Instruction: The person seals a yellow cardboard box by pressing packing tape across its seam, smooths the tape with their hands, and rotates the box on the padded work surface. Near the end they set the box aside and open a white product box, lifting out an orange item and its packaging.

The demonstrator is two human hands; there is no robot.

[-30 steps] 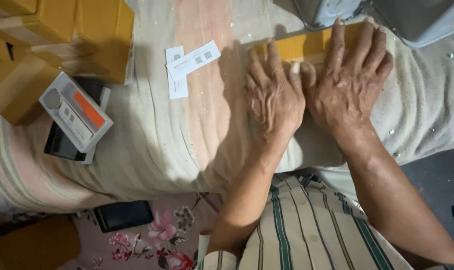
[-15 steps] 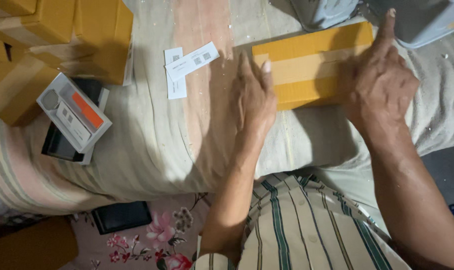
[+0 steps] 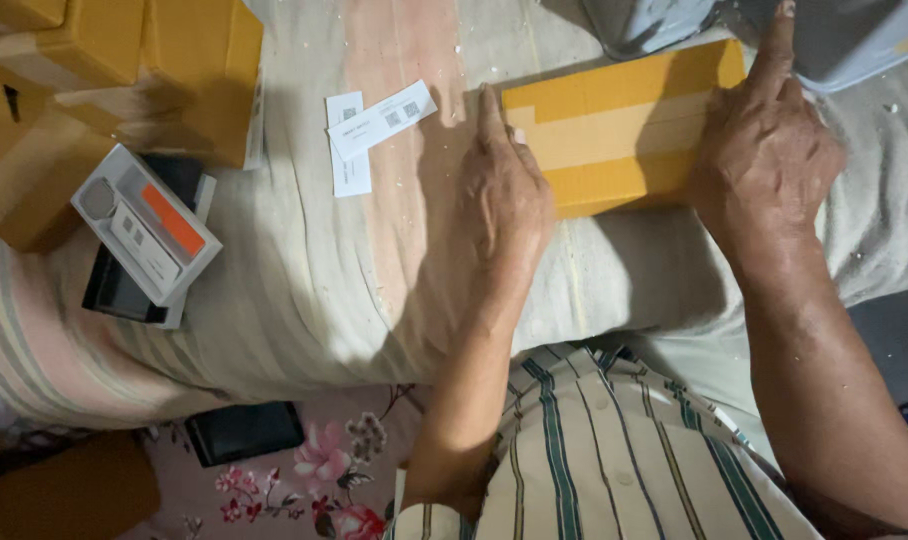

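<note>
Both hands pressed tape flat on the cardboard box [image 3: 614, 125]: left hand [image 3: 509, 195] open at its near-left end, right hand [image 3: 764, 150] seemingly open-fingered, forefinger extended past the far-right corner. Labelling probably came next.

Striped cloth-covered bed [image 3: 304, 300] — taped box [image 3: 614, 130], labels [image 3: 374, 125], cartons [image 3: 174, 70].

- I see one flat yellow cardboard box [image 3: 614, 125]; rectangular, closed, a paler tape band along its length
- lies flat on the striped cloth [image 3: 274, 300], long side slightly tilted
- my left hand [image 3: 509, 195] touches its left end; my right hand [image 3: 764, 150] rests on its right end
</note>
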